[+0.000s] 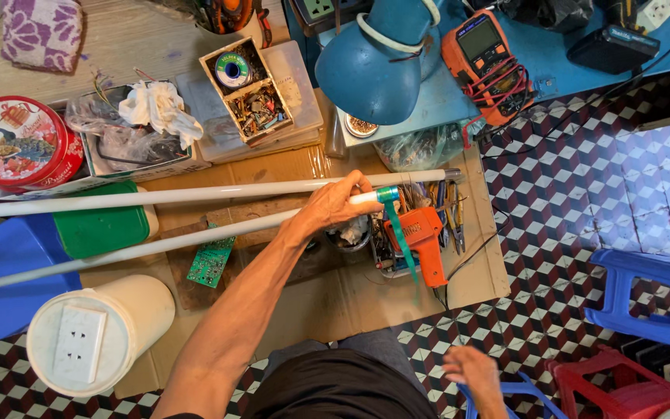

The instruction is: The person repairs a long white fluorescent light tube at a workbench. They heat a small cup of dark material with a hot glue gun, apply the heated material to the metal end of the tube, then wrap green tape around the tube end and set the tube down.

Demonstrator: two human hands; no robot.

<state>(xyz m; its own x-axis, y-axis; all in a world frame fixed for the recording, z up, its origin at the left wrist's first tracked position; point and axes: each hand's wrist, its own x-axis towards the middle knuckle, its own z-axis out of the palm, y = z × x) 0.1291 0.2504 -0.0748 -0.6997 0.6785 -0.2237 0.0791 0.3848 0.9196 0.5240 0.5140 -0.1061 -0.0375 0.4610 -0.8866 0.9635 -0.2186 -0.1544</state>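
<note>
My left hand reaches forward and is shut on the lower of two long white tubes, close to its right end. That end is wrapped in green tape, and a loose strip of the tape hangs down over an orange gun-shaped tool. The second white tube lies just above, almost parallel. My right hand is low by my lap, fingers curled at a blue plastic piece; whether it grips it is unclear.
A green circuit board lies on the cardboard sheet under the tubes. Around it stand a white bucket, green-lidded box, round tin, blue lamp, orange multimeter, blue stool and red stool.
</note>
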